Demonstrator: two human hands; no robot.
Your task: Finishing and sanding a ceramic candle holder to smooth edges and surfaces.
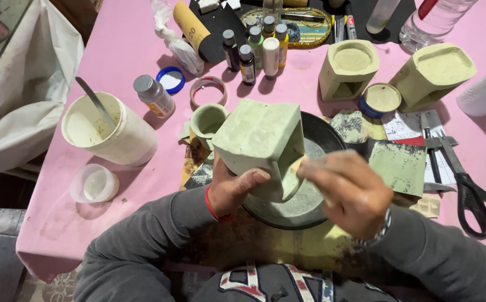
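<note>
Nearest us, our left hand (233,187) grips the underside of a pale green square cast block (261,144), thumb pressed on its face, holding it tilted above a dark round tray (324,140). Our right hand (350,190) pinches a small piece of sandpaper (300,165) against the block's edge. Farther off on the pink bench (114,50) stand a white mixing cup (109,131), black scissors (469,187), two finished green holders (348,68) and small paint bottles (257,47).
</note>
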